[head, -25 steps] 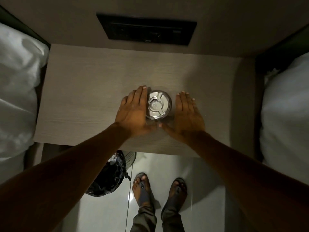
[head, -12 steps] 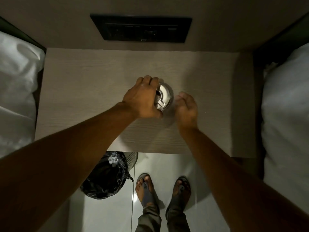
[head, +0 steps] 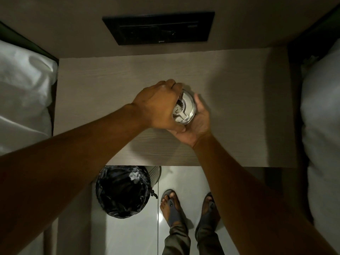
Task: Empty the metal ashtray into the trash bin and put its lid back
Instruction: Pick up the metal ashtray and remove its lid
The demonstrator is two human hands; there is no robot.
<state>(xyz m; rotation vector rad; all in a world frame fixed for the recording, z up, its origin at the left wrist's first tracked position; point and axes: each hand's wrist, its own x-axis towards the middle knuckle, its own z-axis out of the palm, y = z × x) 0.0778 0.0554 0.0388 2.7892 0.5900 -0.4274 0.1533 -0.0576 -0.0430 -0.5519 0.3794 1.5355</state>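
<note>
The round metal ashtray [head: 185, 109] is over the middle of the wooden bedside table [head: 110, 92], with its slotted lid on top. My left hand [head: 158, 107] arches over its left side, fingers gripping the lid's rim. My right hand [head: 195, 124] cups the ashtray from below and from the right, palm up. Ash shows through an opening in the lid. The trash bin [head: 123, 192], lined with a black bag, stands on the floor below the table's front edge, to the left of my feet.
White bedding lies on the left [head: 24, 100] and on the right [head: 320, 111] of the table. A black control panel [head: 158, 27] is set in the wall behind it. My sandalled feet [head: 189, 208] stand on shiny white floor tiles.
Both hands lay flat beside the ashtray, then closed on it. The right hand has turned palm up under it, and the ashtray now tilts between both hands.
</note>
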